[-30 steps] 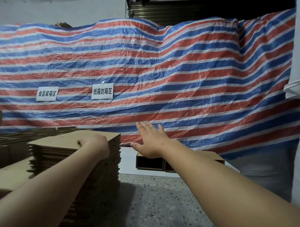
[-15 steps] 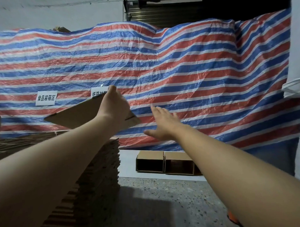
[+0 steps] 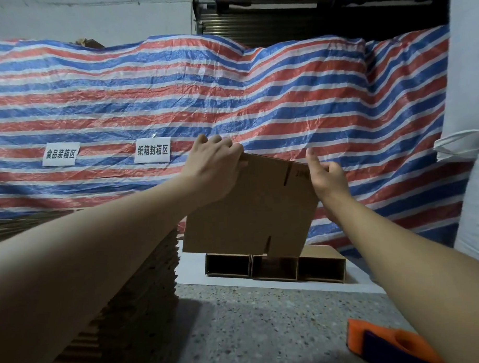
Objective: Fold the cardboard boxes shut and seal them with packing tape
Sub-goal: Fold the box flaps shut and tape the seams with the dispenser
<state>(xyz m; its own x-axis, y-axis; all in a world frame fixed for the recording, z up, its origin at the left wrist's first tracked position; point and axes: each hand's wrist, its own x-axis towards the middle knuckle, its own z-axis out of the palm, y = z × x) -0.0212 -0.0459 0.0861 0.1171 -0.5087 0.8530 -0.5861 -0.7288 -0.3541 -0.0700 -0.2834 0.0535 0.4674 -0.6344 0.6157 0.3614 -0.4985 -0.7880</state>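
A flat, unfolded cardboard box [image 3: 250, 210] hangs in the air in front of me, tilted. My left hand [image 3: 218, 165] grips its upper left corner, fingers curled over the top edge. My right hand [image 3: 325, 175] holds the upper right edge, thumb up along the front and fingers behind the card. An orange tape dispenser [image 3: 385, 344] lies on the speckled table [image 3: 251, 322] at the lower right, partly behind my right forearm.
A tall stack of flat cardboard boxes [image 3: 144, 288] stands at the left. Three opened boxes [image 3: 274, 267] lie on their sides at the table's far edge. A striped tarp [image 3: 284, 98] with two white signs hangs behind. White sacks [image 3: 470, 146] stand at the right.
My left hand carried the flat box from the stack to the centre and turned it to face me. My right hand, open before, has taken hold of its right edge.
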